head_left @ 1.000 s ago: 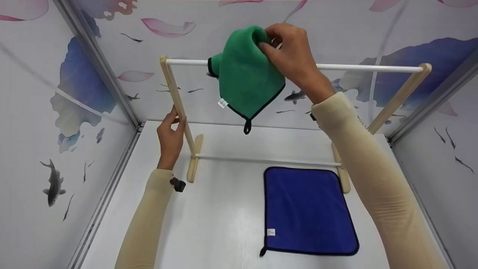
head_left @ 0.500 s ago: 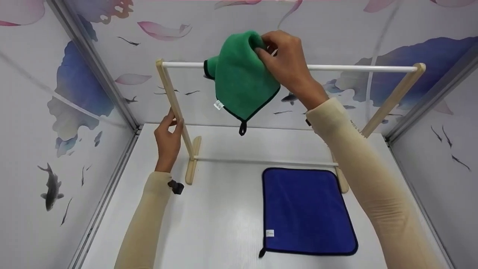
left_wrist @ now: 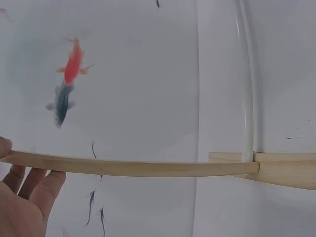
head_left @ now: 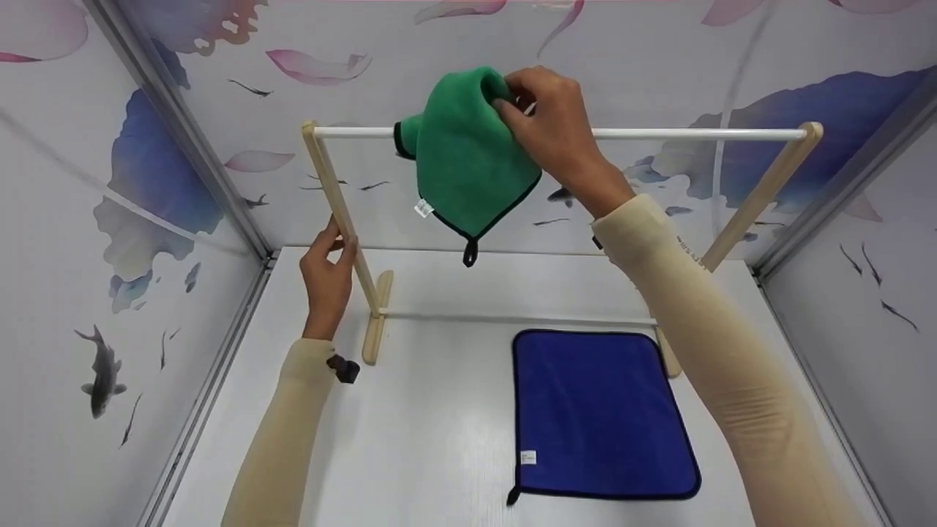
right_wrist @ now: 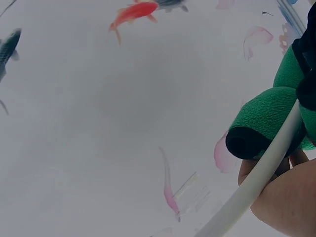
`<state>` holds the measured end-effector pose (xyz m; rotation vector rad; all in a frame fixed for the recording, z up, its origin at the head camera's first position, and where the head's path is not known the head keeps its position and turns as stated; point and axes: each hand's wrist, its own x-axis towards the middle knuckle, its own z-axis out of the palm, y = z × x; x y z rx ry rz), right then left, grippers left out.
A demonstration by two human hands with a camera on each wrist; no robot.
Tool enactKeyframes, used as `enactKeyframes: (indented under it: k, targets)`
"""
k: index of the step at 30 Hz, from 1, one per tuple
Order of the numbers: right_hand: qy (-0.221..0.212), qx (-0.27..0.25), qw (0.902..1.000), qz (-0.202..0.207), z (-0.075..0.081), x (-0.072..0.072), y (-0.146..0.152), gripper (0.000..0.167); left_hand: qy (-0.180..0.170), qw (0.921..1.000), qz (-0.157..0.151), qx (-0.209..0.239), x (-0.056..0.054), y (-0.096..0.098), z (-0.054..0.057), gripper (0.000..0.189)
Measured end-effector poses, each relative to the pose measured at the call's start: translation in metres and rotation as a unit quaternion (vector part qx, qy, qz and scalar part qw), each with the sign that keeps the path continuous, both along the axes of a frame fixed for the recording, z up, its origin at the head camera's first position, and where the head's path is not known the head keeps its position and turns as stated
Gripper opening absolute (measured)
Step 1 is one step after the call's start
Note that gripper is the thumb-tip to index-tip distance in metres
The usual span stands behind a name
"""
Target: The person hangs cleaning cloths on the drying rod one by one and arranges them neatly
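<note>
A green cloth (head_left: 468, 154) with black edging and a black loop hangs in folds over the white top rail (head_left: 695, 135) of a wooden rack. My right hand (head_left: 553, 121) pinches its upper right fold between thumb and fingers. In the right wrist view, the green cloth (right_wrist: 269, 116) wraps about the rail, and part of the right hand (right_wrist: 286, 192) shows beneath it. On the left, my left hand (head_left: 327, 274) holds the rack's wooden post (head_left: 338, 194). The left wrist view shows the left hand (left_wrist: 29, 197) with its thumb above that post and fingers below.
A blue cloth (head_left: 600, 417) with black edging lies flat on the white table (head_left: 424, 439), near the rack's right foot (head_left: 670, 355). A lower white rail (head_left: 512, 318) joins the rack's feet. Painted walls (head_left: 66, 219) close in the left, back and right sides.
The head view has shifted slightly, so the rack and hands appear a little lower and farther left. Both hands keep their holds, and the green cloth looks the same.
</note>
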<state>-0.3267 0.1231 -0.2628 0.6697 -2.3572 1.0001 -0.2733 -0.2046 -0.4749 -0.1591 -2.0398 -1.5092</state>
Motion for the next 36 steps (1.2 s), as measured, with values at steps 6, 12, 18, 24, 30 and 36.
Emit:
enactKeyframes:
  k: [6,12,18,24,30,36]
  targets:
    - [-0.002,0.0,1.0,0.003,-0.001,0.0,-0.002,0.029,0.019,0.9997,0.015,0.008,0.003,0.002,0.003,0.048]
    - [-0.003,0.004,1.0,0.004,0.0,0.001,-0.004,0.029,0.025,0.9989,0.027,0.028,-0.008,-0.001,-0.01,0.048]
    - [-0.002,0.005,1.0,0.006,0.001,0.001,-0.004,0.029,0.103,0.9893,0.103,-0.011,-0.007,0.0,-0.003,0.037]
    - [-0.006,-0.001,1.0,0.003,0.002,0.002,-0.002,0.029,0.217,0.9632,0.152,-0.042,-0.002,0.015,0.018,0.031]
    - [0.001,-0.001,1.0,0.003,0.001,0.001,-0.001,0.028,0.25,0.961,0.111,-0.038,0.005,0.034,0.034,0.029]
    - [0.003,0.001,1.0,0.001,0.0,0.001,0.0,0.027,0.207,0.9774,0.028,-0.031,0.011,0.051,0.046,0.029]
